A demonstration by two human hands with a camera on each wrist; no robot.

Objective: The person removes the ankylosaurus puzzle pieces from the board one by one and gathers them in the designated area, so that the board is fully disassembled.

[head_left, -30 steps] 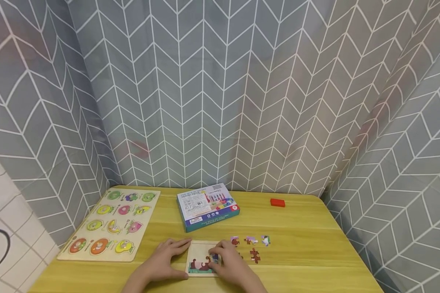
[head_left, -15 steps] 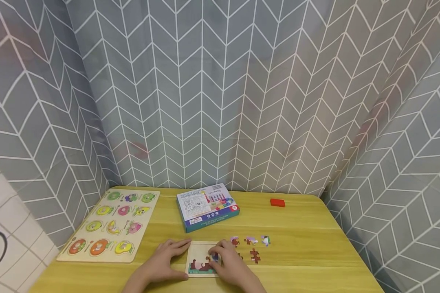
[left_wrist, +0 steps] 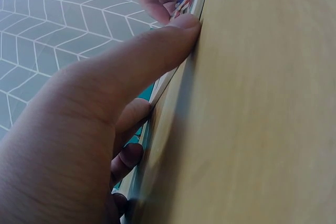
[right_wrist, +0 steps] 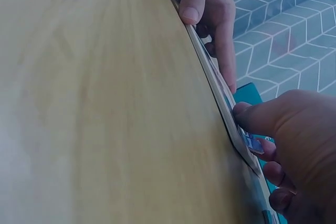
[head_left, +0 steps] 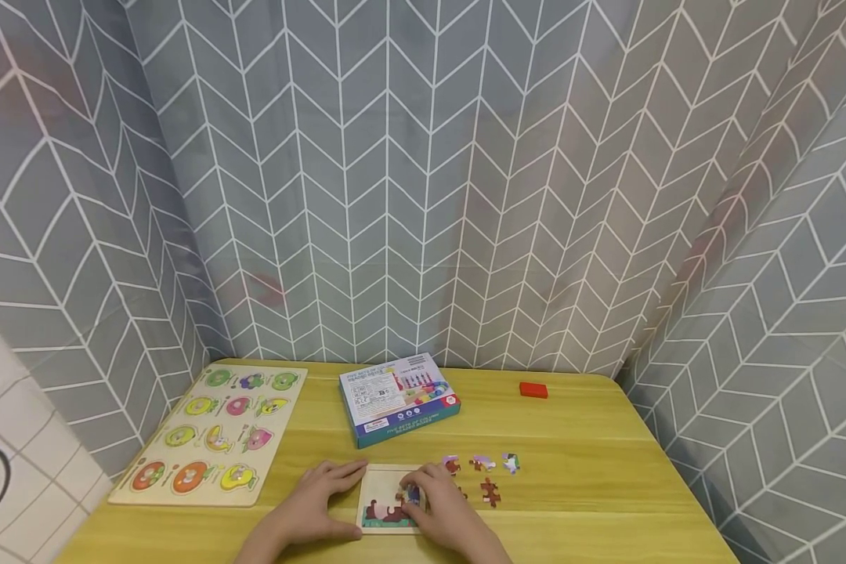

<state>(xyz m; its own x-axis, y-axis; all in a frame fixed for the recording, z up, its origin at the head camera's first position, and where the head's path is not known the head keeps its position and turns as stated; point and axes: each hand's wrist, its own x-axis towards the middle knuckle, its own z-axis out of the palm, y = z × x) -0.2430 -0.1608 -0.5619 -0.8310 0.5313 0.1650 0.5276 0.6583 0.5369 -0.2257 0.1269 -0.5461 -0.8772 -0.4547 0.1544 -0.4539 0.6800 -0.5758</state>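
A small square wooden puzzle tray lies near the front of the table. Along its near side, joined jigsaw pieces show brown, pink and green. My left hand rests at the tray's left side, index finger by the far corner and thumb against the near edge. With thumb and fingers, my right hand pinches a blue-patterned puzzle piece over the tray's right side, partly covering it. Several loose puzzle pieces lie to the right of that hand, one of them mostly hidden behind it.
Behind the tray lies a flat toy box with a teal side. A wooden fruit puzzle board fills the left of the table. At the back right sits a red block. A patterned curtain surrounds the table.
The blue-patterned puzzle piece has turned slightly between the right fingers over the same spot. The left hand and the tray stay in place.
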